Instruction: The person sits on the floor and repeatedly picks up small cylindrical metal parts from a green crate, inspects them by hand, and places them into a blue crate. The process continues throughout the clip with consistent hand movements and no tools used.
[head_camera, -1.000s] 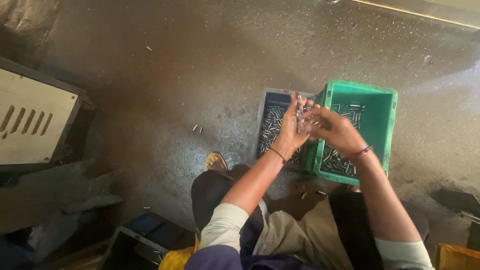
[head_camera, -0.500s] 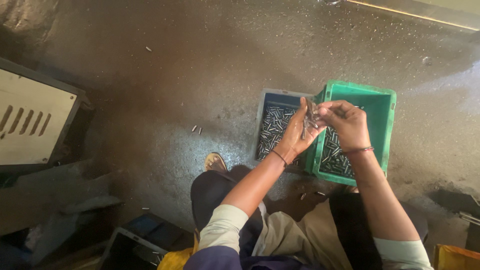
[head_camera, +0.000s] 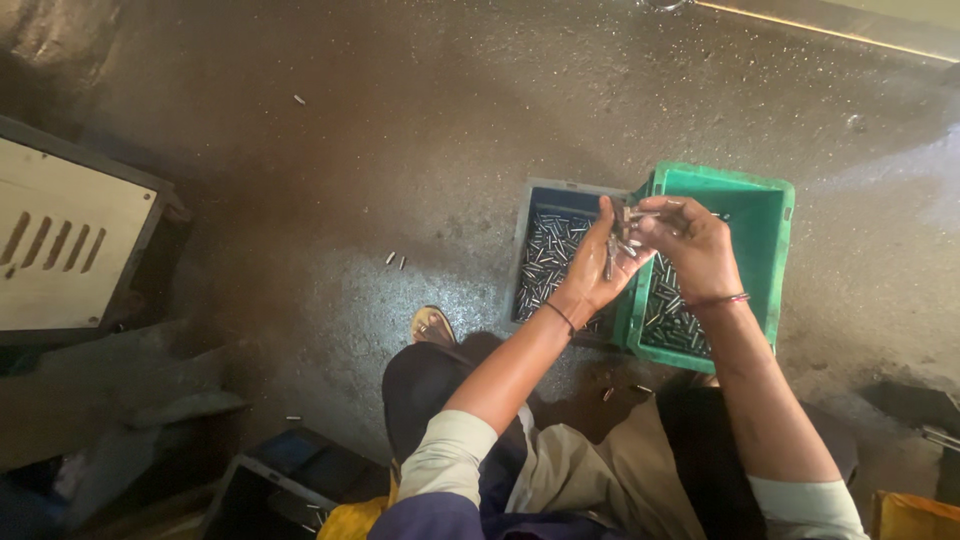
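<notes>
My left hand (head_camera: 598, 262) and my right hand (head_camera: 688, 240) meet above the two bins, fingers together on several small metal pins (head_camera: 625, 232) held between them. Below the left hand lies a blue bin (head_camera: 527, 215) holding many small silvery pins. The right hand hovers over a green plastic bin (head_camera: 770, 250), which also holds pins at its near end. Both wrists carry thin bangles. I sit on the floor with my knees drawn up.
A few loose pins (head_camera: 394, 260) lie on the rough concrete floor. A sandalled foot (head_camera: 432, 325) shows near my knee. A slotted wooden box (head_camera: 70, 245) stands at the left, and a dark crate (head_camera: 280, 480) sits at the lower left.
Both hands have stayed together over the bins, shifting slightly left and working the pins between the fingers. The bins have not moved.
</notes>
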